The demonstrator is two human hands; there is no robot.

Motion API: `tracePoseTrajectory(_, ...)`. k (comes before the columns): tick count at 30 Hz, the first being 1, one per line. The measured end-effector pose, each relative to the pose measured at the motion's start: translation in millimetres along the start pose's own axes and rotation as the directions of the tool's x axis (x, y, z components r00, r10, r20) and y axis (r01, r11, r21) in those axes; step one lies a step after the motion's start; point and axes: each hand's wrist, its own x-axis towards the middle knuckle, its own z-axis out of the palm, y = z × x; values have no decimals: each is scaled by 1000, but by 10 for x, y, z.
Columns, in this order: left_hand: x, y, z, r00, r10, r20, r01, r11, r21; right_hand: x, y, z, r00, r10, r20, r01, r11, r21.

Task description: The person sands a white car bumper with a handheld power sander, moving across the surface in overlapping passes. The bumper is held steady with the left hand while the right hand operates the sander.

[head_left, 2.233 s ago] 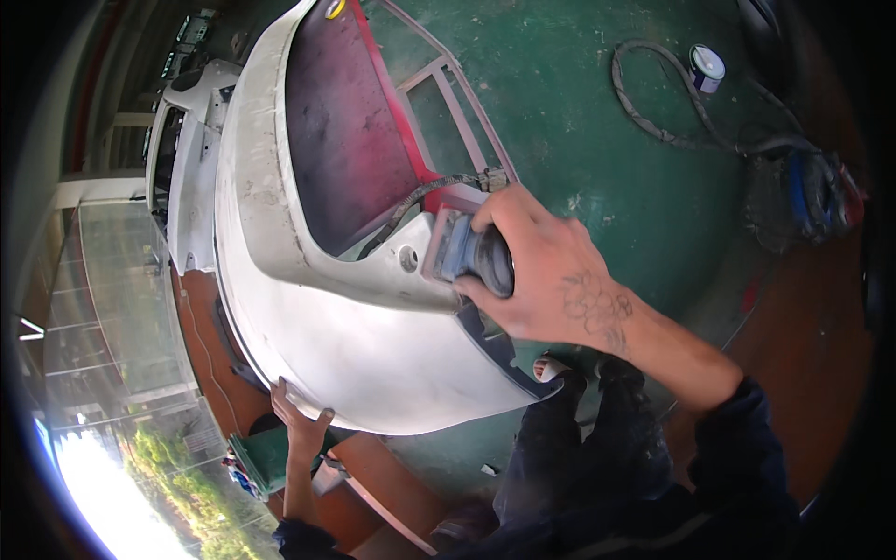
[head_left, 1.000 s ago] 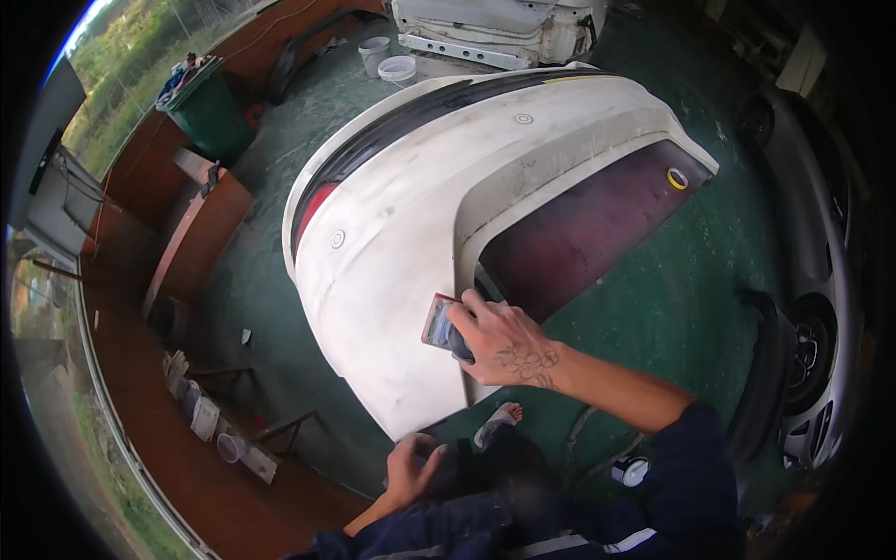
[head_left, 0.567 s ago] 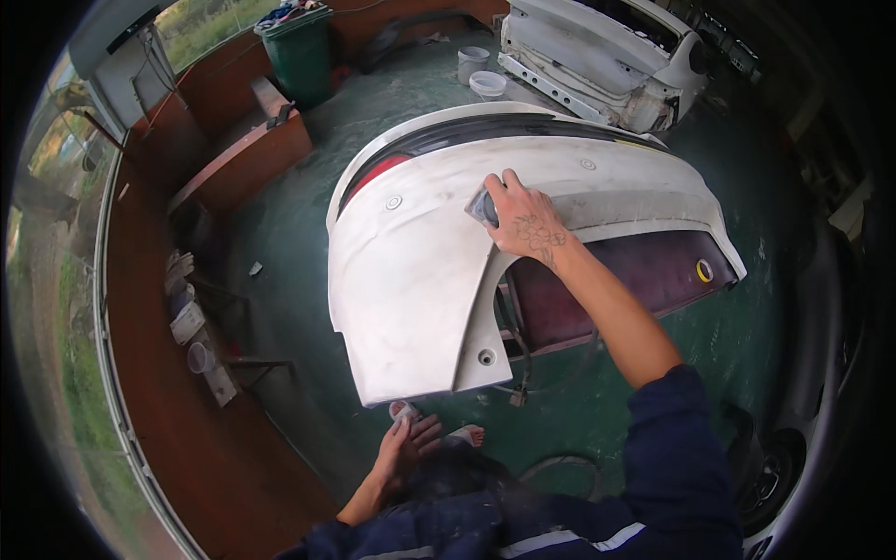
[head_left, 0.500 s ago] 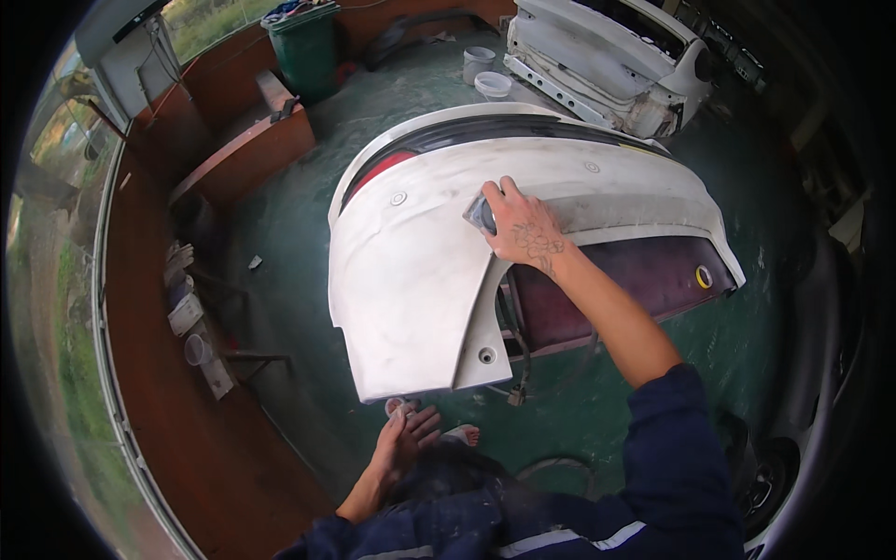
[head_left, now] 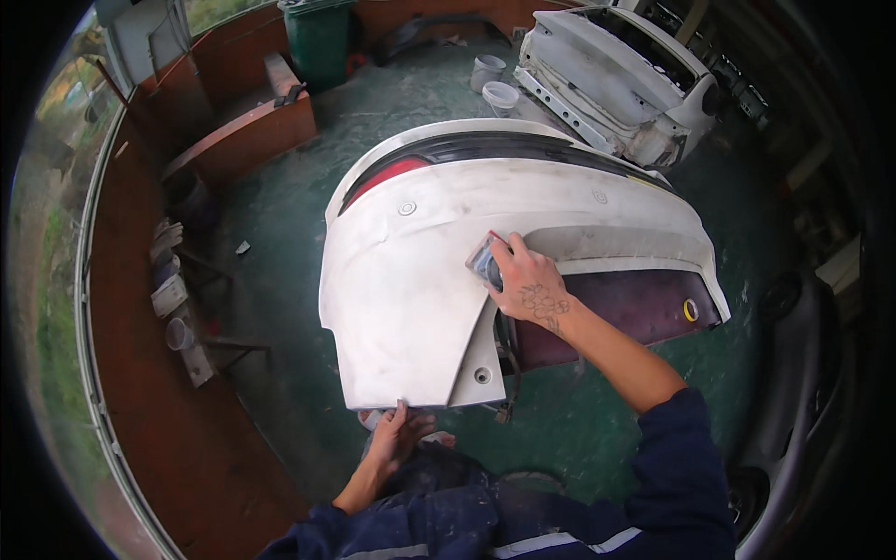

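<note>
My right hand (head_left: 530,291) is closed on a small sanding block (head_left: 483,261) with a blue-grey body and reddish rim, pressed to the white car panel (head_left: 383,308) beside the inner edge of its cut-out. The panel is smudged grey, with a dark strip and red lens along its far edge. Within the cut-out lies a dark maroon board (head_left: 607,327) bearing a yellow tape roll (head_left: 690,309). My left hand (head_left: 397,439) is at the panel's near edge, thumb touching it and fingers apart.
A white car body (head_left: 616,84) stands behind, beside two pails (head_left: 500,97). A green bin (head_left: 315,47) is at the back wall. A low bench (head_left: 196,364) with cups runs along the left orange wall (head_left: 140,373). A dark car (head_left: 784,392) stands at right.
My right hand and the block have moved down the panel toward me since half a second ago. My left thumb has come up to the near edge. Earlier the view was turned differently.
</note>
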Motion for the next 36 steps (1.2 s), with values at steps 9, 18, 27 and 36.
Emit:
tracePoseTrajectory(9,34,34,-96,997,-74,13,74,997,36,1024,-456,-60,984,151,98,-144,986,-79)
tracePoseTrajectory(18,44,47,-312,972,-237,11,236,971,31,1536,-605,41,949,282,141,-283,959,-20)
tracePoseTrajectory(27,72,213,-124,916,-392,86,369,907,204,1367,1008,-587,727,659,192,-624,751,-215)
tracePoseTrajectory(36,-2,77,-246,951,-309,1,307,947,94,2187,-786,440,926,188,328,-155,980,-125)
